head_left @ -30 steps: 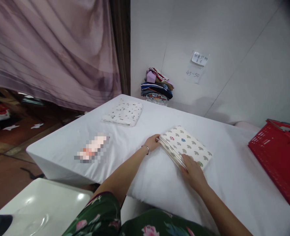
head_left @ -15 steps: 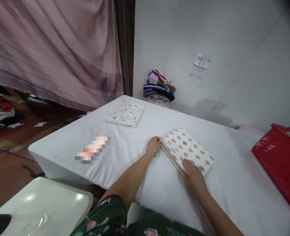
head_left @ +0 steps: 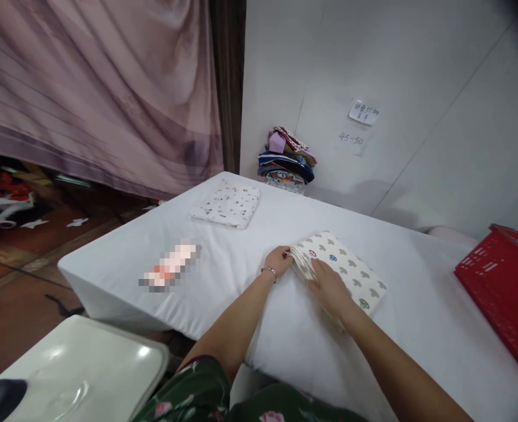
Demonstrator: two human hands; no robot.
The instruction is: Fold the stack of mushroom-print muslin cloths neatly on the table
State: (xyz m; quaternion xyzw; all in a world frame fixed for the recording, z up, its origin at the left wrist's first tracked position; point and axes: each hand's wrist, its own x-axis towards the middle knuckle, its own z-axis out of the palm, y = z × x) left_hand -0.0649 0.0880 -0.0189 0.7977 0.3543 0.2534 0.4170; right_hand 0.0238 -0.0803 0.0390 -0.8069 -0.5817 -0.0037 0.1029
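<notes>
A folded white cloth [head_left: 340, 255] printed with grey-beige mushrooms and a few coloured ones lies slantwise on the white-covered table [head_left: 224, 275]. My left hand [head_left: 279, 261], with a bracelet at the wrist, pinches the cloth's left corner between thumb and fingers. Close beside it, my right hand [head_left: 329, 286] grips the layered near edge, fingers over the top; its thumb is partly hidden. Several layers show bunched between the two hands. Farther back on the left, a second folded white cloth [head_left: 228, 203] with small dark prints lies flat.
A blurred-out item [head_left: 171, 265] lies on the table's left side. At the right edge stands a red plastic basket [head_left: 500, 287]. Folded textiles [head_left: 286, 158] are stacked by the wall. A white plastic stool [head_left: 78, 363] is at the lower left, below a hanging curtain [head_left: 109, 88].
My right hand has slid up and left along the cloth's near edge towards my left hand. The edge layers there now bend. My left hand keeps the corner.
</notes>
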